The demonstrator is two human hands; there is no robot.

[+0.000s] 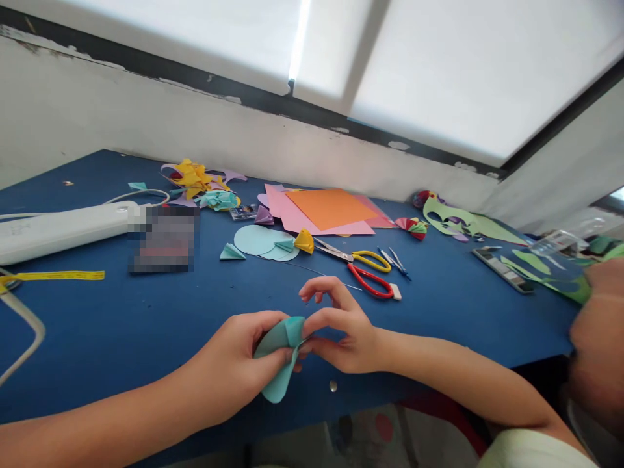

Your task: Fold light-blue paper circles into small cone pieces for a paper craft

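A folded teal paper piece (280,380) is held above the table's near edge, its flaps creased and partly standing up. My left hand (246,351) grips it from the left, thumb pressed across the front. My right hand (344,328) pinches the paper's right edge between thumb and index finger, with the other fingers curled up and away. Beyond my hands lie flat light-blue paper circles (252,238), a small folded teal piece (233,252) and a folded yellow piece (305,241).
Scissors (373,273) with red and yellow handles lie ahead, beside a pair of compasses (396,262). Orange and pink sheets (331,208) are stacked at the back. A white power strip (63,227) sits left. At right are a phone (502,270), green scraps (472,218) and another person (599,344).
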